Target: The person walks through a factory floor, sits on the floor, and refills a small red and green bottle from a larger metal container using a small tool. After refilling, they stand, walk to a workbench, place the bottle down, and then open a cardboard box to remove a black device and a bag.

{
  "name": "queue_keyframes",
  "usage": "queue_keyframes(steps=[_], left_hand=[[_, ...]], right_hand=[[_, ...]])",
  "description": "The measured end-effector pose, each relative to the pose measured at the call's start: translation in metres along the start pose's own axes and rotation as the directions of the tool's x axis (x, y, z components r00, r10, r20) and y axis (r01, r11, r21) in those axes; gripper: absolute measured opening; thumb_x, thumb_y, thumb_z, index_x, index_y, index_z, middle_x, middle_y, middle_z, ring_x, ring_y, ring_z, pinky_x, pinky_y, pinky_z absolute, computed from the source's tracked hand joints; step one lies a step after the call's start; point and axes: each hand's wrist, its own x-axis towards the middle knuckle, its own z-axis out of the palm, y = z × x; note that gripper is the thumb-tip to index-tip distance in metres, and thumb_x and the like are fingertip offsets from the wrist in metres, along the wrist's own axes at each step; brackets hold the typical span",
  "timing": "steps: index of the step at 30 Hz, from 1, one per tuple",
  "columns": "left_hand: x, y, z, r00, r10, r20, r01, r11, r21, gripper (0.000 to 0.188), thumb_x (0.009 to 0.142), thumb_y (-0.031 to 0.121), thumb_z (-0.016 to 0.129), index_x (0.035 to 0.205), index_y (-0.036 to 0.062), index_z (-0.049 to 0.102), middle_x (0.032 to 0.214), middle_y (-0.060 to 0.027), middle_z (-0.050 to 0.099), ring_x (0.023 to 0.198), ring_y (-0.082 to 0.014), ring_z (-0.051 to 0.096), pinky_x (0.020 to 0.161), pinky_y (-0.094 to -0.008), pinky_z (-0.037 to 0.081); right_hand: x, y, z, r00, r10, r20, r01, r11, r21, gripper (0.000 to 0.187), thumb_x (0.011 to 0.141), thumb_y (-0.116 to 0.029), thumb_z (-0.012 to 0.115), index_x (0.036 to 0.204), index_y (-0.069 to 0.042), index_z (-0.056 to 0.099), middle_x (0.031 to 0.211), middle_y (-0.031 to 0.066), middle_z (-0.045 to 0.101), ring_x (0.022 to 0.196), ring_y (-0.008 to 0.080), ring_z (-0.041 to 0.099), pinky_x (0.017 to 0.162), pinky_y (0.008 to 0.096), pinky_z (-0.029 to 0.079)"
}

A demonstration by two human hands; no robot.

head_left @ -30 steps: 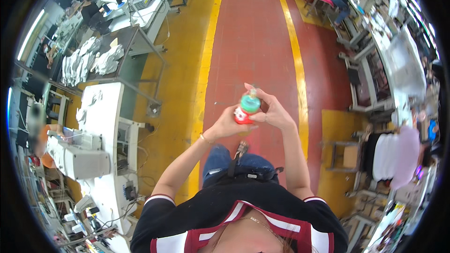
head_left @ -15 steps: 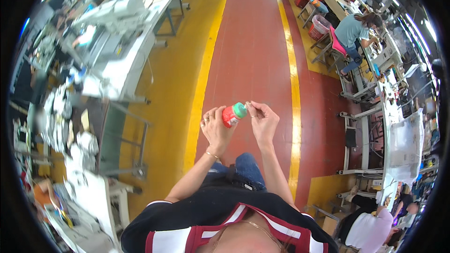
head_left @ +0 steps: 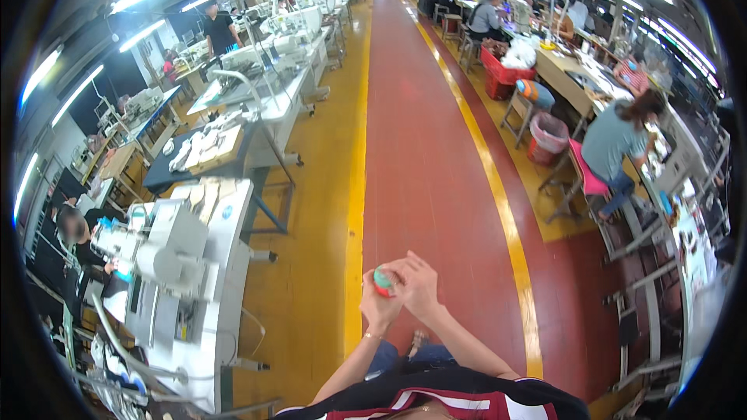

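A small red bottle (head_left: pixel 384 292) with a green cap is held in front of me, tilted up so that its top faces me. My left hand (head_left: pixel 378 309) wraps round it from the left, fingers closed on its side. From the right, my right hand (head_left: pixel 416 288) meets it, with bent fingers against the cap's edge and the bottle's upper part. Those fingers hide part of the bottle, and the thumb's exact place does not show.
A red walkway (head_left: pixel 424 132) with yellow edge lines runs ahead. Sewing machines (head_left: pixel 175 241) on white tables line the left. Toward the right, a seated person (head_left: pixel 615 140) works at a bench, near a red basket (head_left: pixel 548 140), a striped roll (head_left: pixel 535 93) on a stool and a red crate (head_left: pixel 502 74).
My right hand has moved from beside the cap's tip onto the bottle's top. The view has tipped up, showing more of the aisle ahead, and the benches have slid past.
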Motion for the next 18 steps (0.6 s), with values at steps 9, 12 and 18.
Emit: queue_keyframes(steps=[9, 12, 18], left_hand=[[0.335, -0.013, 0.103, 0.985, 0.17, -0.019, -0.163, 0.968, 0.188, 0.047, 0.063, 0.028, 0.082, 0.094, 0.0043, 0.056, 0.092, -0.0159, 0.06, 0.09, -0.0346, 0.061, 0.073, -0.0451, 0.049], [0.468, -0.017, 0.14, 0.975, 0.196, 0.101, -0.215, 0.947, 0.238, 0.05, 0.062, 0.025, 0.081, 0.099, 0.0038, 0.054, 0.096, -0.0174, 0.058, 0.092, -0.0363, 0.059, 0.077, -0.0457, 0.05], [0.704, 0.033, 0.221, 0.848, 0.325, 0.42, -0.425, 0.889, 0.172, 0.053, 0.063, 0.022, 0.08, 0.105, 0.0052, 0.054, 0.1, -0.0166, 0.059, 0.092, -0.0369, 0.06, 0.077, -0.0452, 0.051]], right_hand=[[0.3, 0.212, 0.133, 0.93, -0.025, 0.366, -0.005, 0.997, 0.079, 0.013, 0.088, -0.024, 0.064, 0.089, -0.011, 0.067, 0.088, 0.0059, 0.068, 0.078, 0.025, 0.067, 0.072, 0.0374, 0.055], [0.409, 0.279, 0.158, 0.892, -0.031, 0.45, 0.173, 0.945, -0.278, 0.019, 0.089, -0.03, 0.063, 0.085, -0.011, 0.065, 0.08, 0.0066, 0.064, 0.072, 0.0248, 0.066, 0.062, 0.0381, 0.053], [0.606, 0.396, 0.176, 0.798, -0.01, 0.603, 0.386, 0.776, -0.498, 0.028, 0.09, -0.034, 0.059, 0.079, -0.009, 0.061, 0.071, 0.0054, 0.062, 0.064, 0.0216, 0.066, 0.056, 0.0354, 0.05]])
